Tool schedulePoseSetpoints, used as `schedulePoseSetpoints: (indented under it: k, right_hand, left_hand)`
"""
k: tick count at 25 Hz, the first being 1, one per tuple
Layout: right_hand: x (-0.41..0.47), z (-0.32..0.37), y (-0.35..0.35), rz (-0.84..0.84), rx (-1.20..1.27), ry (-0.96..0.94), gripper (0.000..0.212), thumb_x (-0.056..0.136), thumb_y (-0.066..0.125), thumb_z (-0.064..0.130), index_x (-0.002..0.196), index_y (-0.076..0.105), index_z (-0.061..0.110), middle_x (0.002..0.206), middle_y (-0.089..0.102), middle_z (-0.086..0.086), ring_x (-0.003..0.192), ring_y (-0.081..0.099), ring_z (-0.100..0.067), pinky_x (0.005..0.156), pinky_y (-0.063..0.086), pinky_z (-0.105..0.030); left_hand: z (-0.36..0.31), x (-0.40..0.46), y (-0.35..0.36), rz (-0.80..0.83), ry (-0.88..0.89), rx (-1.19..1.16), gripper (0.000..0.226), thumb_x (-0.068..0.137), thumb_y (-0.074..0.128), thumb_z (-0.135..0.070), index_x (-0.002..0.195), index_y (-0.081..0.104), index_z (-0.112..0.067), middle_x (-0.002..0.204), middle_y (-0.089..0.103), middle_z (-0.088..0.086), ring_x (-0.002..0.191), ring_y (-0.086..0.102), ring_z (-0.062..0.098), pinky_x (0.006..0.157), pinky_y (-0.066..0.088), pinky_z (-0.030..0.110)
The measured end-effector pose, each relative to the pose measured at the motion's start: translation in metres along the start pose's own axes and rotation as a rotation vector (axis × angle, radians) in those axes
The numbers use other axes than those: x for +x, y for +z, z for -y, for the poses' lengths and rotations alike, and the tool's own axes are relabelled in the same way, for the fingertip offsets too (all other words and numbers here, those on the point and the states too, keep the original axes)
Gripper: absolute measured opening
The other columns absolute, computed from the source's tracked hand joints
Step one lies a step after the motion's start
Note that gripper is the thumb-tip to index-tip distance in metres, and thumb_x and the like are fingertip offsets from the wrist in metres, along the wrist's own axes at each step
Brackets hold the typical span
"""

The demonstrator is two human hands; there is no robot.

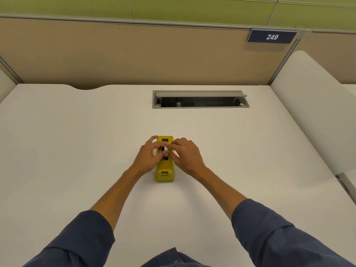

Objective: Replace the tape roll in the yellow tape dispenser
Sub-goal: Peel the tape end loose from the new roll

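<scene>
— Tape roll (165, 151) sits upright in the well of the yellow tape dispenser (164, 171), which lies mid-desk, lengthwise toward the person.

— And the hands?

— Both are pinched onto the roll. The left hand (148, 157) has thumb and fingers closed on its left face, the right hand (185, 155) likewise on the right. Whether it's going in or coming out, I can't tell.

— What might go wrong?

— I'd guess the roll could tilt and jam against the well's walls if one side is pushed harder. The dispenser isn't held down either, so a tug might lift or skid it across the white desk (77, 141).

— Anything nearby?

— Only an open cable tray (200, 99), well behind.
</scene>
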State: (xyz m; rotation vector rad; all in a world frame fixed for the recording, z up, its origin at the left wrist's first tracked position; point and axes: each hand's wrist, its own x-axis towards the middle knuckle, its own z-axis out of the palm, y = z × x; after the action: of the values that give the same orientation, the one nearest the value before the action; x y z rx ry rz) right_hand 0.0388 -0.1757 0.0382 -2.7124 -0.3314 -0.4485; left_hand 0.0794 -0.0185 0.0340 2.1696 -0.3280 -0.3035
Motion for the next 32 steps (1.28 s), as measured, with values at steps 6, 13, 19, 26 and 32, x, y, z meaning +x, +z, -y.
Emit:
schedulePoseSetpoints:
  k: [6,13,19,26,32]
  right_hand:
    - [-0.0018,0.0025,-0.0015,-0.04,-0.018,-0.01,0.013,0.086,0.071,0.019,0.096,0.075,0.012,0.091,0.072,-0.008,0.085,0.064,-0.029,0.064,0.045,-0.036]
    - [-0.0005,0.0036,-0.0041,-0.041,-0.036,-0.046,0.017,0.085,0.071,0.014,0.102,0.072,0.014,0.088,0.071,-0.009,0.081,0.063,-0.031,0.061,0.045,-0.036]
    - [-0.0008,0.004,-0.0046,-0.021,-0.037,-0.083,0.007,0.081,0.074,0.009,0.087,0.074,0.011,0.088,0.071,-0.01,0.079,0.063,-0.032,0.059,0.043,-0.034]
    - [-0.0014,0.0051,-0.0025,-0.023,-0.019,-0.06,0.016,0.084,0.071,0.013,0.1,0.072,0.014,0.091,0.071,-0.009,0.082,0.063,-0.03,0.062,0.044,-0.035]
    - [0.0009,0.0035,-0.0019,0.072,0.019,0.118,0.038,0.084,0.062,0.04,0.117,0.062,0.022,0.11,0.065,-0.001,0.097,0.058,-0.021,0.074,0.046,-0.035]
  left_hand:
    - [-0.0011,-0.0004,-0.0005,0.004,-0.001,-0.003,0.035,0.089,0.062,-0.027,0.124,0.061,-0.022,0.151,0.036,0.004,0.133,0.04,0.029,0.105,0.042,0.048]
    - [-0.0023,-0.0009,-0.0009,0.005,0.003,-0.009,0.034,0.09,0.061,-0.025,0.124,0.061,-0.023,0.151,0.036,0.004,0.134,0.039,0.029,0.106,0.041,0.049]
    - [-0.001,-0.0004,-0.0003,0.003,-0.008,0.006,0.036,0.089,0.062,-0.027,0.125,0.06,-0.023,0.152,0.034,0.004,0.134,0.038,0.029,0.106,0.04,0.046]
    - [-0.0019,-0.0001,-0.0013,0.02,-0.004,0.016,0.036,0.09,0.061,-0.027,0.126,0.06,-0.023,0.151,0.035,0.003,0.133,0.039,0.029,0.106,0.041,0.048]
    - [-0.0035,-0.0009,-0.0013,0.013,0.014,-0.006,0.038,0.091,0.06,-0.02,0.129,0.058,-0.022,0.149,0.039,0.002,0.129,0.044,0.025,0.101,0.043,0.036]
